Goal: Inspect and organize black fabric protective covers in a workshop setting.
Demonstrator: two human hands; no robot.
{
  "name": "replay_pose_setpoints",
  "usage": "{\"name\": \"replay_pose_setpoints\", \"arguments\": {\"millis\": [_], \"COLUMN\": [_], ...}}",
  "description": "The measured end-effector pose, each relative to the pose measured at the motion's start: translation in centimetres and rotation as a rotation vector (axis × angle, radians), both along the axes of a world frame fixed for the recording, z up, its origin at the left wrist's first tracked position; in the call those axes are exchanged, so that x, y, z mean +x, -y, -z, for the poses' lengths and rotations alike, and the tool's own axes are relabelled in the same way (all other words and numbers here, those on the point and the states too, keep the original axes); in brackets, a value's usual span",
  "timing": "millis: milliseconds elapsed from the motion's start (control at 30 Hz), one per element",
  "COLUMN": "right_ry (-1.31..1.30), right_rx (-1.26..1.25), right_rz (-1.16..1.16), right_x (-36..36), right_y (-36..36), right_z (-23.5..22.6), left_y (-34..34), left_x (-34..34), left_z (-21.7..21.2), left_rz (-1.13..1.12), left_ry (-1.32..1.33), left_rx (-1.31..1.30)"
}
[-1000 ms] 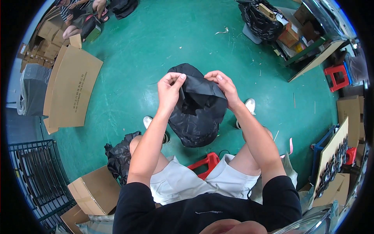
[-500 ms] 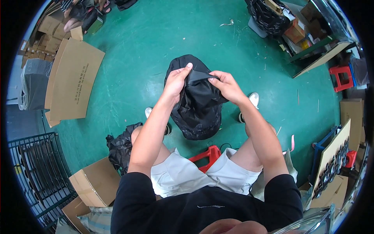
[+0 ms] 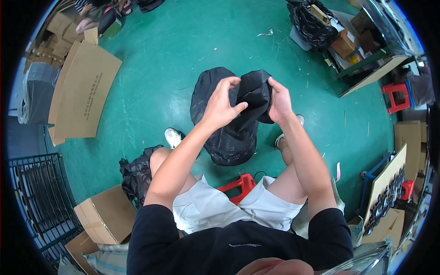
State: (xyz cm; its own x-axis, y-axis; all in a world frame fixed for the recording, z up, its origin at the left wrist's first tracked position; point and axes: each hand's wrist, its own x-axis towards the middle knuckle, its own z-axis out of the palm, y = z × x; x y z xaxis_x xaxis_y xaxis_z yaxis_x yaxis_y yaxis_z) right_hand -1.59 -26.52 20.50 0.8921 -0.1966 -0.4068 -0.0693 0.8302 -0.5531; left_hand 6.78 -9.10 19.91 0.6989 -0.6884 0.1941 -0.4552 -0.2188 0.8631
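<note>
Black fabric (image 3: 231,144) is held between the shoes (image 3: 173,137), its raised flap (image 3: 255,89) pinched by the right hand (image 3: 280,104), the left hand (image 3: 223,109) spread beside it (contact unclear), and handling seems midway: flap lifted, folds left loose.

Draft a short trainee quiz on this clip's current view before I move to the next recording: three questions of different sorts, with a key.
1. Multiple choice: what colour is the plastic stool showing between the legs of the pale shorts?
A) blue
B) red
C) yellow

2. True or false: the thumb and fingers of the left hand are clenched into a fist.

3. Short answer: what does the right hand hold?

Key:
1. B
2. False; the thumb and fingers are spread apart.
3. Black fabric
</note>
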Motion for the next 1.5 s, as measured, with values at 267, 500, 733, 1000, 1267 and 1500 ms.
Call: {"name": "replay_pose_setpoints", "arguments": {"millis": [267,500,733,1000,1267,1500], "right_ry": [0.070,0.182,0.212,0.202,0.205,0.139], "right_rx": [0.083,0.162,0.117,0.108,0.057,-0.621], "right_rz": [0.022,-0.088,-0.037,-0.073,-0.123,-0.216], "right_x": [0.0,-0.1,0.2,-0.2,-0.2,-0.2], "right_y": [-0.5,-0.3,0.6,0.4,0.0,0.6], "right_z": [-0.2,0.3,0.4,0.7,-0.6,-0.4], "left_y": [-0.4,-0.5,-1.3,-1.5,-1.7,-4.3], "left_x": [-0.2,0.6,3.6,2.0,3.6,7.3], "left_z": [-0.5,-0.2,0.4,0.9,0.8,0.3], "left_rz": [-0.106,-0.130,-0.200,0.037,0.079,0.226], "left_ry": [0.093,0.075,-0.236,0.092,-0.112,-0.860], "left_rx": [-0.052,-0.086,-0.237,0.001,0.050,-0.305]}}
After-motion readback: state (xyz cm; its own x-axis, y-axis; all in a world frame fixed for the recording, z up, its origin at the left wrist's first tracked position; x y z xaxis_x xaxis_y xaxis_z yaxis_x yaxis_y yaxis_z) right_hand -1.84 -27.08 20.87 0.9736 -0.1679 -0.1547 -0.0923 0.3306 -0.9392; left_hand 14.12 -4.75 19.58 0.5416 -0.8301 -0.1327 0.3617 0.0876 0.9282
